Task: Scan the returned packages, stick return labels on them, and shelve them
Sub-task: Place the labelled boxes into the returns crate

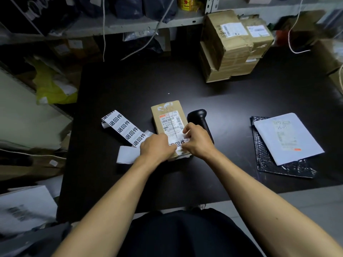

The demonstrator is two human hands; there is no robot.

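A small brown cardboard package (168, 115) with a shipping label lies in the middle of the black table (130, 86). A white return label (177, 143) with black characters lies across the package's near end. My left hand (157, 145) presses on the label's left part. My right hand (197, 139) pinches the label's right edge. A strip of return labels (124, 128) trails off to the left of the package. A black handheld scanner (199, 116) lies just right of the package, partly behind my right hand.
Two stacked, worn cardboard boxes (233, 47) stand at the table's far right. A black bubble mailer with a white labelled package (285, 138) on it lies at the right. Shelves (130, 25) with dark bags run along the back; yellow bags and clutter sit at left.
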